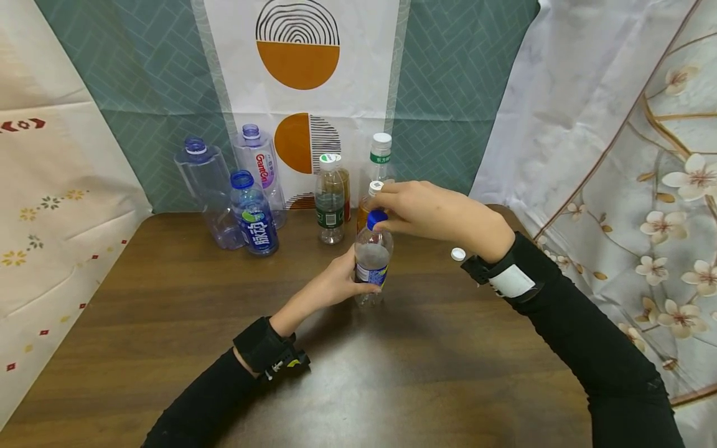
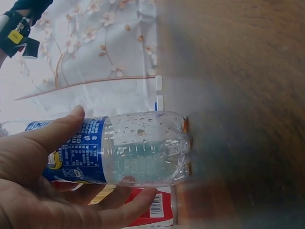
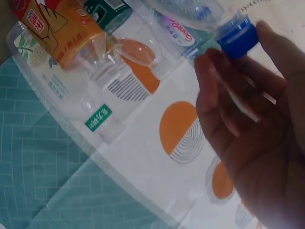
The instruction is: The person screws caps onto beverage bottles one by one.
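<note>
A clear plastic bottle [image 1: 372, 254] with a blue label stands upright near the table's middle. My left hand [image 1: 336, 280] grips it around the label, thumb across the front. In the left wrist view, droplets cling inside the clear lower part of this bottle [image 2: 147, 150], above its ribbed base. At the top, my right hand [image 1: 428, 208] pinches the blue cap [image 1: 377, 218] on the bottle's neck. The right wrist view shows the cap [image 3: 237, 38] between the thumb and the fingers. Just behind stands an orange drink bottle [image 1: 364, 208], partly hidden by the right hand.
A blue bottle [image 1: 254, 214] and two large clear bottles [image 1: 208, 186] [image 1: 262, 158], all without caps, stand at the back left. Behind the hands are a green-labelled bottle [image 1: 329, 202] and a white-capped bottle [image 1: 381, 152]. A loose white cap [image 1: 458, 254] lies right of them.
</note>
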Motion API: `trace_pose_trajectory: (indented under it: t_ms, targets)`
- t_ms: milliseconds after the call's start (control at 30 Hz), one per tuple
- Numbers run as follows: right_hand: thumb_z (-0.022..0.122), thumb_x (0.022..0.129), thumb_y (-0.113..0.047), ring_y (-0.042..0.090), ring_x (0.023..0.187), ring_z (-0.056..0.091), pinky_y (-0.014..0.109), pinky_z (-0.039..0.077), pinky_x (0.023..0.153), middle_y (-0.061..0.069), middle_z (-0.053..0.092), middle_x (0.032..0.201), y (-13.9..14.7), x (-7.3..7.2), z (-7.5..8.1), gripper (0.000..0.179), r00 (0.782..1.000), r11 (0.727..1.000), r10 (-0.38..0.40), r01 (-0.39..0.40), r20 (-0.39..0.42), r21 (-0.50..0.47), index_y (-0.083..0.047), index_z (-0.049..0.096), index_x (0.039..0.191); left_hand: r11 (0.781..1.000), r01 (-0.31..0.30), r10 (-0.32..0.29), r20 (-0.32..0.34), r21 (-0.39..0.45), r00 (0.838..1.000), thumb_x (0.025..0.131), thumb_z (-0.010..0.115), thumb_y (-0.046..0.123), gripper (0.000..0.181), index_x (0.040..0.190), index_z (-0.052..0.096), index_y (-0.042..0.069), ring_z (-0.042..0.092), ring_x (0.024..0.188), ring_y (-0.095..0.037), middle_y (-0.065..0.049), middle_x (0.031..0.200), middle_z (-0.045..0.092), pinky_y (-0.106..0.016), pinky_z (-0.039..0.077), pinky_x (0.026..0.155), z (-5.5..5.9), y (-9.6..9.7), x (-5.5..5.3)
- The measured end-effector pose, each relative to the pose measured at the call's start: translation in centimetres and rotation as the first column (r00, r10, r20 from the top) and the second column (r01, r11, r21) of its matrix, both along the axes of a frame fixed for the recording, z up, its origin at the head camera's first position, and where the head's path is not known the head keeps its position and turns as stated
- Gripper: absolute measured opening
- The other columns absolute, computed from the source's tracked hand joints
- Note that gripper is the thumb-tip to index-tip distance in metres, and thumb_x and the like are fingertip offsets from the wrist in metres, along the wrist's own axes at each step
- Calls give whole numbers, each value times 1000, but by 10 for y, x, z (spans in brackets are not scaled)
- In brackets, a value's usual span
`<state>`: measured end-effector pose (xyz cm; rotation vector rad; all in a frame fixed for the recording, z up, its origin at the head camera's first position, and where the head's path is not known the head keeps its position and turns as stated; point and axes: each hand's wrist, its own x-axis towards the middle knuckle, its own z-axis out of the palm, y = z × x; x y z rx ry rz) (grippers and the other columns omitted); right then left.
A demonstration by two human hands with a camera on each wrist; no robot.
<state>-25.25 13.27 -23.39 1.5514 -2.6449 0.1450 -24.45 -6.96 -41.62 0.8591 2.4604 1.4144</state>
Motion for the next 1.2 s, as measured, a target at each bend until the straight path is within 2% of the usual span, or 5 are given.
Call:
trace_pose_trajectory:
  t_ms: [167,300,467,600,1200]
  targets:
    - [68,98,-10,26,122,60,41,51,104,8,64,132,7,-4,5,35,988,989,148,-149,42,22,-6,65,132,1000,-3,3,16,-10,1000,86,84,14,93,155,22,6,51,136,-33,-19,146,52,-50,42,113,1,1,1]
    - [66,99,-6,25,121,61,40,52,103,7,64,132,8,-3,6,31,979,980,199,-199,38,19,-7,66,129,1000,1,-1,21,-9,1000,86,83,15,93,155,22,6,51,136,-33,-19,146,52,-50,41,113,2,2,1]
    - [71,96,-15,19,102,65,35,57,90,4,67,115,3,1,4,27,987,989,143,-138,-78,61,-8,68,121,1000,10,-10,29,-4,1000,86,83,14,93,155,21,6,51,136,-33,-19,146,52,-49,41,114,3,2,2]
    - [70,97,-21,21,91,61,34,57,82,8,62,103,-2,4,1,25,983,992,97,-82,-158,99,-4,66,116,1000,7,-7,29,-3,1000,85,84,12,91,154,24,5,52,134,-33,-19,144,54,-49,42,113,4,2,3]
    - [72,96,-18,25,82,60,34,58,72,14,62,95,-11,17,-9,28,966,998,-24,40,-259,57,5,67,110,998,-70,70,-32,9,997,83,86,13,85,150,33,3,58,128,-33,-19,139,59,-47,47,109,4,4,9]
